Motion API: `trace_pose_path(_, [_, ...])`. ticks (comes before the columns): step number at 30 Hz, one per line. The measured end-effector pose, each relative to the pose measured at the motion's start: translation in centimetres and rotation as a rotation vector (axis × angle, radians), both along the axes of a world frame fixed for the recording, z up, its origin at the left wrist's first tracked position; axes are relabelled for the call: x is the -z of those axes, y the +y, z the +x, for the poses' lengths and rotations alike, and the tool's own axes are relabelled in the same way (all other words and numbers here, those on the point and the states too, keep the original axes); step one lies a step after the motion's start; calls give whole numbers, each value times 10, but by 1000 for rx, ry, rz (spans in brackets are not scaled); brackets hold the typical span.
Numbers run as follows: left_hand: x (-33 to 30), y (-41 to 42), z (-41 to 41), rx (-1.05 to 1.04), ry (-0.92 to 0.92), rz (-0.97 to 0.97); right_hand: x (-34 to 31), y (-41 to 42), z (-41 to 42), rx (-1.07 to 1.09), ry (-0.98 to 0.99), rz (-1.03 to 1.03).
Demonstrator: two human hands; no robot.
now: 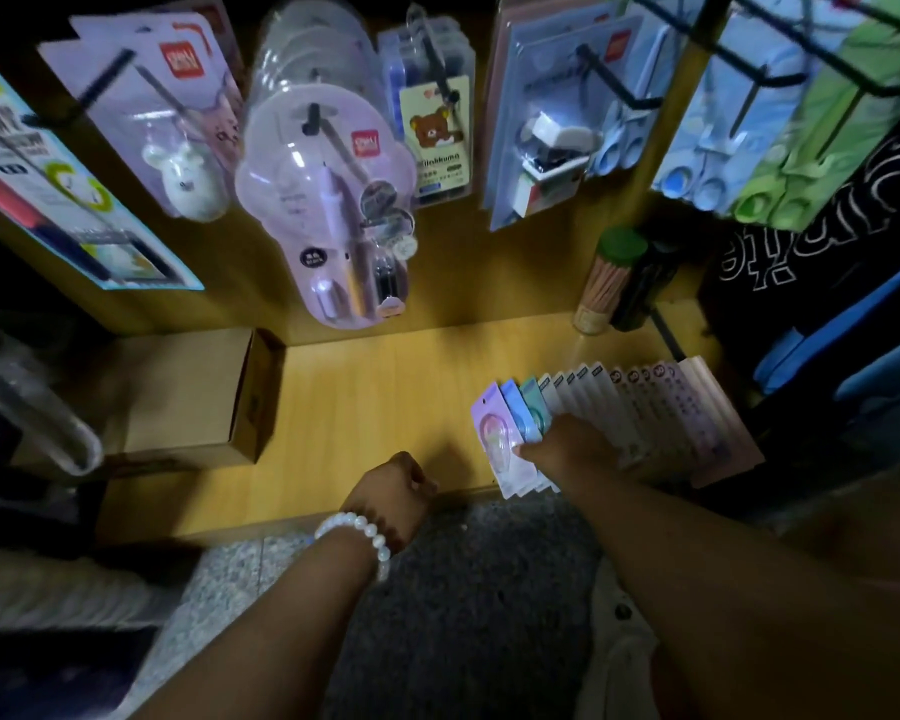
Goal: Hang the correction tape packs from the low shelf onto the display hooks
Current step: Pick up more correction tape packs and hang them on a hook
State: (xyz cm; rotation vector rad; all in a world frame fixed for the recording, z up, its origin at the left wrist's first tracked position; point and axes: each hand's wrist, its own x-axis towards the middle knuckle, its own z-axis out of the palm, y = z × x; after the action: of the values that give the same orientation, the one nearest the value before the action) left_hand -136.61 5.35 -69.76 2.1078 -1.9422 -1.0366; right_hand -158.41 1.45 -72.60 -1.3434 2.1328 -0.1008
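Right hand point(562, 444) gripping fanned pastel carded correction tape packs point(505, 439) on yellow wooden low shelf point(375, 397); left hand point(393, 491) curled into an empty fist nearby.

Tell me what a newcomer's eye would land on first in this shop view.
First, the fanned row of correction tape packs on the low shelf, at its right end, with the right hand gripping the front ones. Next, the big lilac blister pack hanging from a hook at top centre. The left hand, a pearl bracelet on its wrist, rests curled at the shelf's front edge.
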Motion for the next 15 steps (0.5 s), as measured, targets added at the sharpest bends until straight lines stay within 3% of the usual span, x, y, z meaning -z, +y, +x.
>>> trace_pose_path(10, [16,-5,-4,2,-35,22,21,-10,13,-6,139,46])
trace_pose_path(15, [19,-7,-5,-18,-17,62,27,-14,8,61,-31,84])
